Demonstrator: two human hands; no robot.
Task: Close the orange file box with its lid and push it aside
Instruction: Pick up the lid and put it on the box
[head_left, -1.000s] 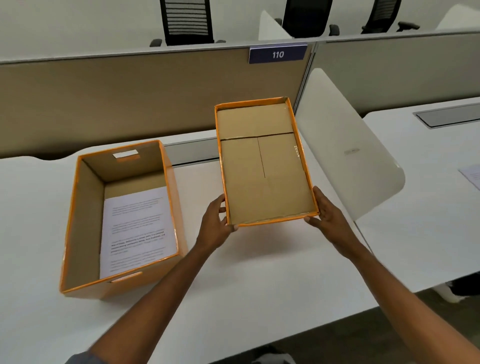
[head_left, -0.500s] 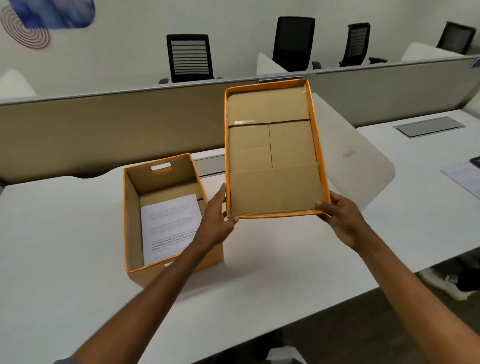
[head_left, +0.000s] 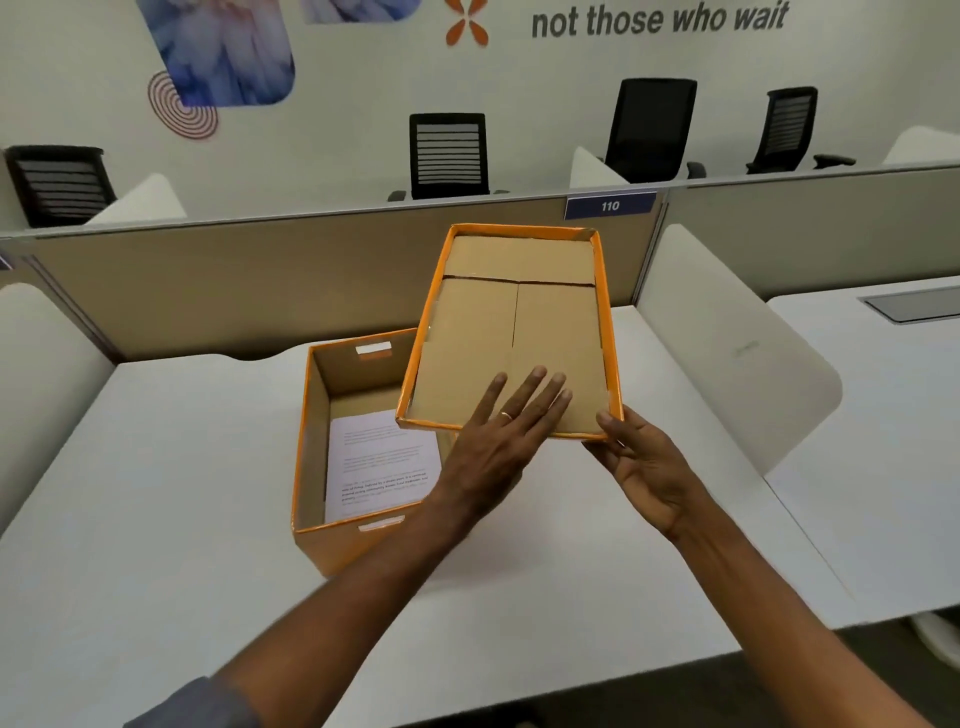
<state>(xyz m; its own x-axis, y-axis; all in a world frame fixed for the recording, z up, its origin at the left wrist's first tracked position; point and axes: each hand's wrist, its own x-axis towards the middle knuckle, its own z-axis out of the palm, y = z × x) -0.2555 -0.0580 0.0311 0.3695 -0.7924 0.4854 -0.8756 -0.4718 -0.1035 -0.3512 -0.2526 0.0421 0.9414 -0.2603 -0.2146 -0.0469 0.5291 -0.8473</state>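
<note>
The left hand (head_left: 511, 423) has released the lid (head_left: 511, 332) edge and lies spread flat inside it, the right hand (head_left: 641, 462) pinches its near corner, and the lid now overlaps the open file box (head_left: 317, 457), ready for flipping.

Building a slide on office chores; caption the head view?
Both hands, left hand and right hand, hold the upturned lid above the open orange file box.

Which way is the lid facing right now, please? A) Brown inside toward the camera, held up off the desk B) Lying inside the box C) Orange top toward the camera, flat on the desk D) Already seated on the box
A: the lid shows its brown inside, held above the desk by both hands, while the box stands open.
</note>
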